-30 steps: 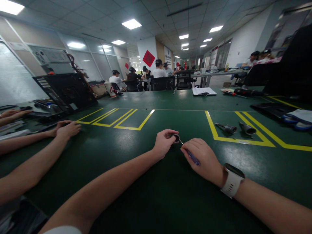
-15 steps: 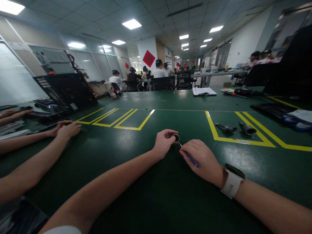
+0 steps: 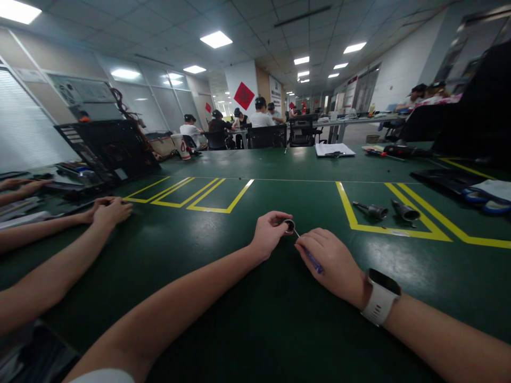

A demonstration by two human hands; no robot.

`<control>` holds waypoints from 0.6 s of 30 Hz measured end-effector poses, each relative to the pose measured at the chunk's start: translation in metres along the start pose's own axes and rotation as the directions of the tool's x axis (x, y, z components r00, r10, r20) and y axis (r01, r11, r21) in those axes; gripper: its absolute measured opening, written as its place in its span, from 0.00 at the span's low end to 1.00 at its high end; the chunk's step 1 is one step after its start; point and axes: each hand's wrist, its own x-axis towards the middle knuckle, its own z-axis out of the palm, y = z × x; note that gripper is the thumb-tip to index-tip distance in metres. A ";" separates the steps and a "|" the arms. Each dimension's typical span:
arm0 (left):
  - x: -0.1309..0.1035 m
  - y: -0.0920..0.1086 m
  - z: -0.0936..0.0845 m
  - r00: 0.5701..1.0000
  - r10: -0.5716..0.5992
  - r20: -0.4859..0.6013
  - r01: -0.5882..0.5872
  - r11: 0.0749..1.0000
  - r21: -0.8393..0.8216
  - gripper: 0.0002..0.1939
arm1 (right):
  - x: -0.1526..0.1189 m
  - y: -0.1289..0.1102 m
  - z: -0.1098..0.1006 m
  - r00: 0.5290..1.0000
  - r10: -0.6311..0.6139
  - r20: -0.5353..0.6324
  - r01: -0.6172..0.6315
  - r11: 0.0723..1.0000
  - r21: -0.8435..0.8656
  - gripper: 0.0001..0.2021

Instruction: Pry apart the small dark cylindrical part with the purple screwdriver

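My left hand (image 3: 268, 234) pinches a small round metal cup, which looks like a hole saw (image 3: 293, 225), with its open rim turned towards me. Fingers and thumb cover much of it. In my right hand (image 3: 329, 260) is a screwdriver with a purple handle (image 3: 316, 263), its thin shaft (image 3: 296, 233) reaching to the cup's rim. Whether the tip touches the cup or sits inside it, I cannot tell. Two similar grey hole saws with shanks, a left one (image 3: 375, 211) and a right one (image 3: 408, 211), lie inside a yellow-taped area on the right.
Yellow tape (image 3: 209, 209) marks several boxes on the green table (image 3: 223, 255). A co-worker's hands (image 3: 112, 210) rest at the left. An open notebook (image 3: 334, 149) lies at the back, a paper cup (image 3: 181, 147) back left, blue-handled scissors (image 3: 485, 201) far right.
The screwdriver's handle has turned and shifted slightly within my right hand. The left hand and the hole saw have hardly moved.
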 end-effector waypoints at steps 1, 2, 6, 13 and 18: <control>0.000 0.000 0.000 1.000 0.005 0.004 -0.005 1.000 -0.004 0.08 | 0.000 0.000 0.000 1.000 0.000 -0.002 0.000 1.000 -0.006 0.07; 0.000 0.000 0.000 1.000 0.009 0.008 -0.009 1.000 -0.007 0.08 | 0.000 0.000 0.000 1.000 -0.002 -0.003 0.002 1.000 -0.011 0.08; -0.001 0.001 0.001 1.000 0.014 0.003 -0.014 1.000 -0.010 0.07 | 0.000 0.000 0.001 1.000 -0.012 -0.009 0.012 1.000 -0.017 0.08; -0.003 0.005 0.003 1.000 -0.001 -0.022 0.000 0.999 -0.045 0.07 | -0.001 0.000 0.001 0.999 -0.016 -0.030 0.016 1.000 -0.003 0.07; -0.003 0.004 0.001 1.000 0.006 0.003 -0.006 0.999 -0.035 0.08 | -0.001 0.000 0.002 1.000 -0.005 -0.017 0.005 1.000 0.009 0.07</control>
